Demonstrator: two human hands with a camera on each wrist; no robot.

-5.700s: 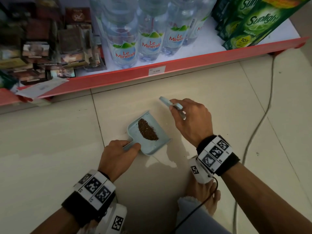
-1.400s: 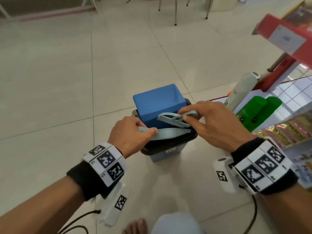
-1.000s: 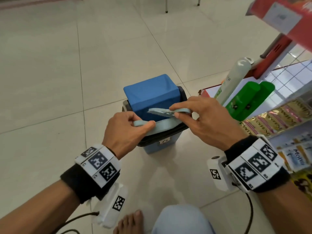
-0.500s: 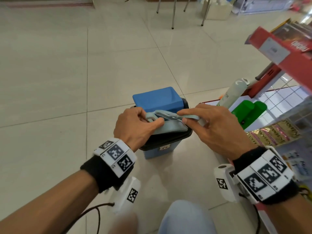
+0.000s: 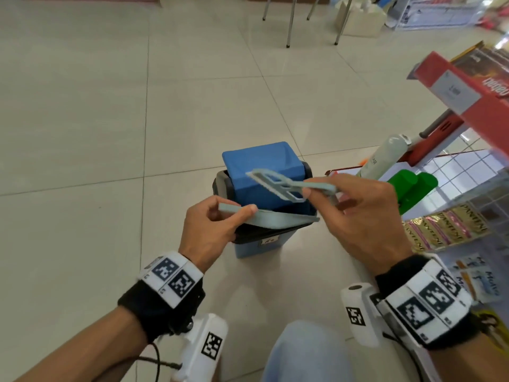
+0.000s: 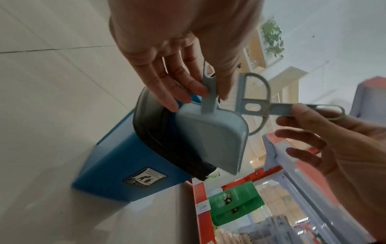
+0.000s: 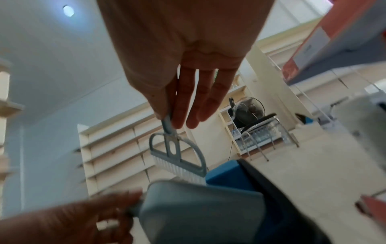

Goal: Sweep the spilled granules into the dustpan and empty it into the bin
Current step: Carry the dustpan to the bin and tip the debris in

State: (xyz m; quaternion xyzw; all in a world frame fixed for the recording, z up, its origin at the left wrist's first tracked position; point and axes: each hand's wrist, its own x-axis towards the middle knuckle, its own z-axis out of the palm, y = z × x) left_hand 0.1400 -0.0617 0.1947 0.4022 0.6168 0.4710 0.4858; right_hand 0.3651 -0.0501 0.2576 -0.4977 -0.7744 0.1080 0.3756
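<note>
Head view: emptying apparently near done. Left hand pinching handle of pale blue plastic dustpan, tipped over small blue bin; right hand pinching matching pale blue hand brush above. Granules unseen.

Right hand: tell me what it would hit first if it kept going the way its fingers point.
Probably the bin's blue lid. The right hand points its small brush up-left over the bin; the brush head already hangs before it, though depth is unclear.

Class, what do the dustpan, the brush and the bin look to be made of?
Dustpan: likely moulded plastic, matt grey-blue, thin smooth walls.
Brush: same matt plastic frame, with white bristles, probably synthetic.
Bin: glossy blue plastic, apparently, with a black liner at the rim.
</note>
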